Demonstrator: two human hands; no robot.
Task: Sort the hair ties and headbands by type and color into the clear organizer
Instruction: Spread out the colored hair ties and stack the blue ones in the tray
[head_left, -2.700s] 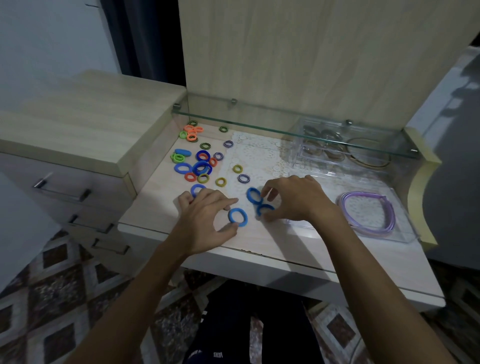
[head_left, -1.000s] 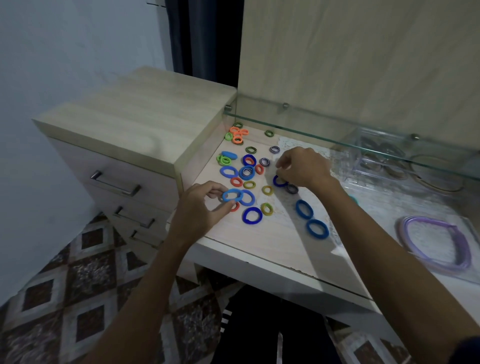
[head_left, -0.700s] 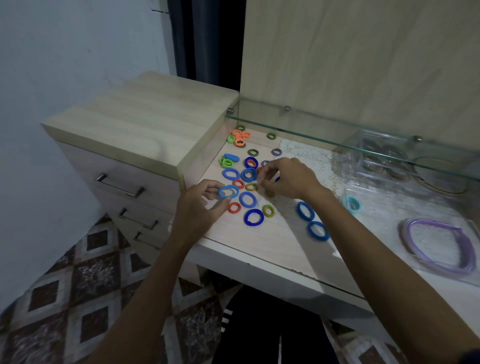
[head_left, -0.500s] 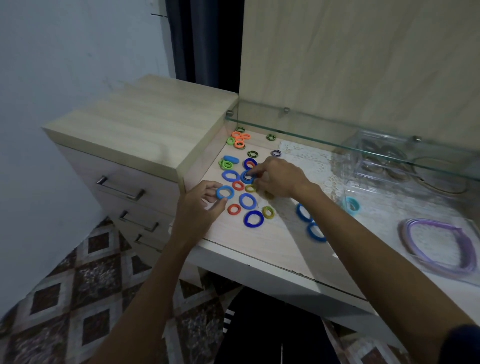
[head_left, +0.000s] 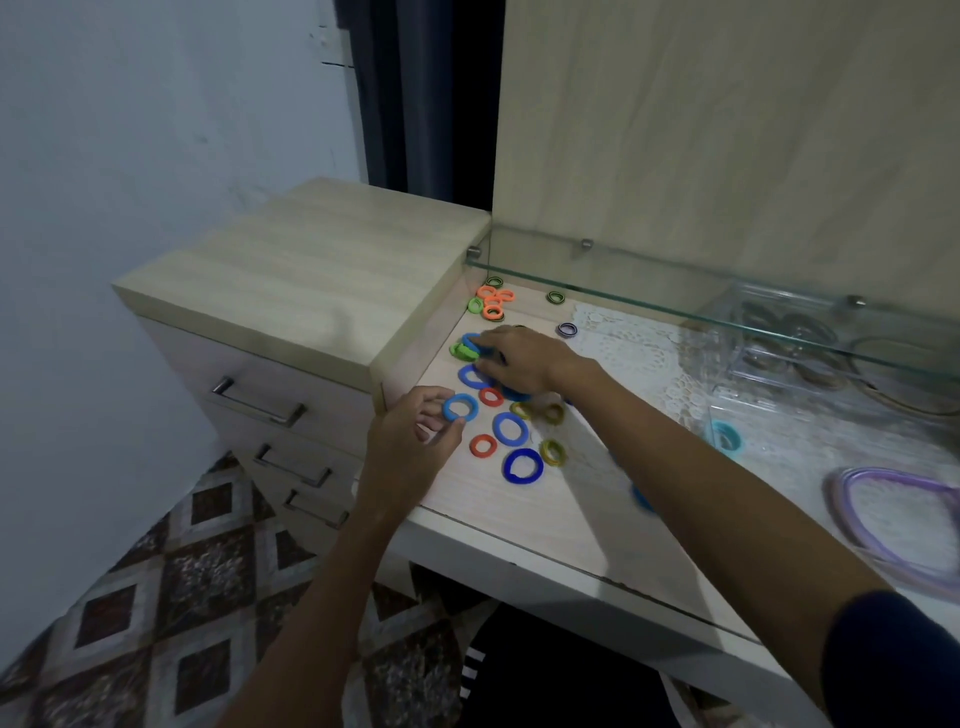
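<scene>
My left hand (head_left: 410, 441) pinches a light-blue hair tie (head_left: 460, 408) just above the worktop (head_left: 545, 519). My right hand (head_left: 524, 358), half a second ago over the middle of the scatter, has reached to its far-left edge, where its fingers (head_left: 485, 344) curl over another blue tie (head_left: 471, 340); grasp unconfirmed. Blues are being gathered; the clear organizer (head_left: 789, 353) stands well apart, right.

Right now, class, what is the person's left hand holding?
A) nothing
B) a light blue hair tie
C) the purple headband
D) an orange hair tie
B: the left hand pinches a light blue hair tie between thumb and fingers, just above the table.
</scene>
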